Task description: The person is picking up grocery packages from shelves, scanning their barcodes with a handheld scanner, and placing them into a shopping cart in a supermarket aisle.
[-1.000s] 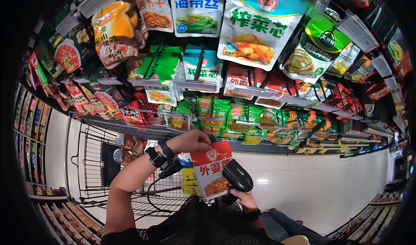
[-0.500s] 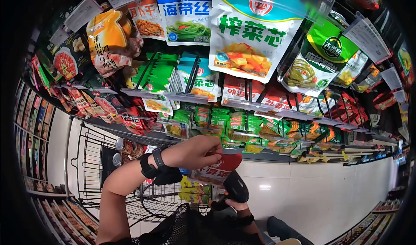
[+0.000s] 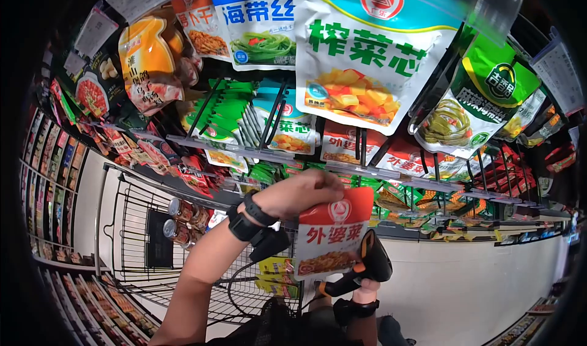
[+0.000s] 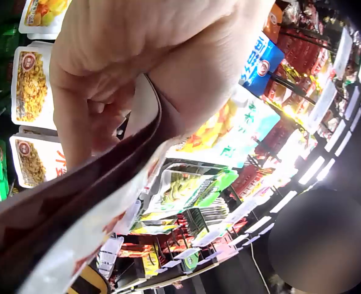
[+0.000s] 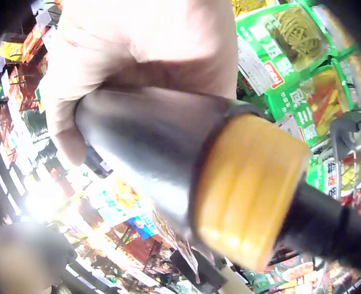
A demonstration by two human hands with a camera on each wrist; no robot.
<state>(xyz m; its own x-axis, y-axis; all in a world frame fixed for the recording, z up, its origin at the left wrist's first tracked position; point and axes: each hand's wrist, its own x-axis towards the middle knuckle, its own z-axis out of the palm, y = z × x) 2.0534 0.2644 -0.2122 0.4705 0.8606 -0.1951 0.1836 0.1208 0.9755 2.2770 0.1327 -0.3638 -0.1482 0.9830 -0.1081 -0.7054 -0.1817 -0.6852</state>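
Note:
My left hand (image 3: 299, 194) pinches a red and white food pouch (image 3: 327, 239) by its top edge, its printed front turned up towards the head camera. In the left wrist view the thumb and fingers of that hand (image 4: 156, 43) close on the pouch's edge (image 4: 113, 177). Just right of the pouch, my right hand (image 3: 365, 290) grips the handle of a black barcode scanner (image 3: 376, 257) with orange trim. The scanner's head overlaps the pouch's lower right corner. In the right wrist view, fingers wrap the scanner's dark handle (image 5: 150, 135), which ends in an orange collar and cable.
Ahead, shelves hold hanging pouches, among them a large white and teal one (image 3: 373, 58) and a green one (image 3: 477, 95). Matching red and white pouches (image 3: 400, 156) hang below. At left stands a wire shopping cart (image 3: 131, 224) with jars (image 3: 180, 220) and yellow packs (image 3: 276, 276).
My left hand and the pouch have shifted right; the pouch, partly covered by the hand half a second ago, faces up again. The scanner has also moved right. The shelf looks closer.

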